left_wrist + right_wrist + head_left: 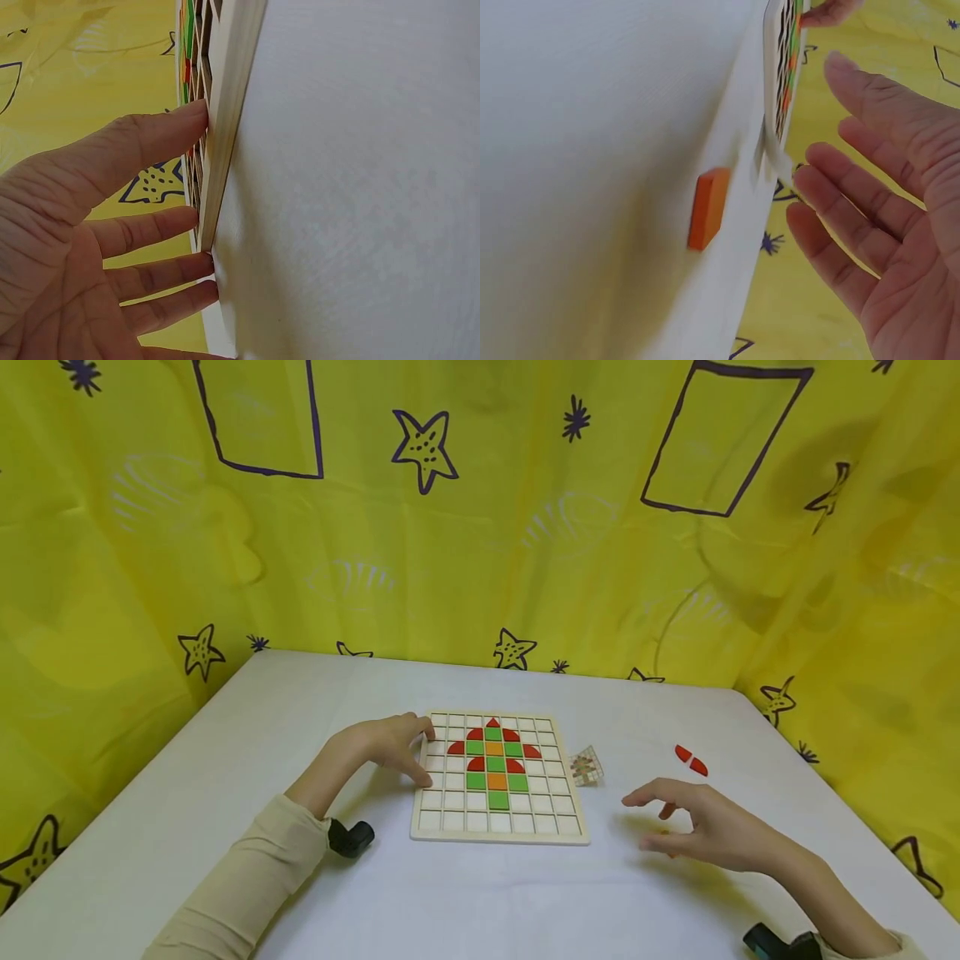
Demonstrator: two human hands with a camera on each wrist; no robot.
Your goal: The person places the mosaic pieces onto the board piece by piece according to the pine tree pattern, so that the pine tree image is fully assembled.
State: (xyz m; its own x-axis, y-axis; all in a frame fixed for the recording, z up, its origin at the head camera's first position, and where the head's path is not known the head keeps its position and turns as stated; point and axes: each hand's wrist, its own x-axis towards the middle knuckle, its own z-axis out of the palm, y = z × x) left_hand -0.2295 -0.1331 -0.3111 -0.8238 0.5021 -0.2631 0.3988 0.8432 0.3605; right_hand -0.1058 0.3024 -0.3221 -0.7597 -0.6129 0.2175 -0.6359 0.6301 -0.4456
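Observation:
A wooden grid board lies on the table, with green, orange and red tiles set in several of its cells as a symmetrical figure. Along its left edge rests my left hand, fingers extended, thumb and fingertips at the frame. My right hand hovers right of the board, fingers spread and loosely bent, nothing between them. Below that hand an orange tile lies on the table, seen in the right wrist view; the hand mostly hides it in the head view.
A small picture card stands against the board's right side. Two red rounded tiles lie farther right, beyond my right hand. A yellow patterned curtain surrounds the white table at the back and sides.

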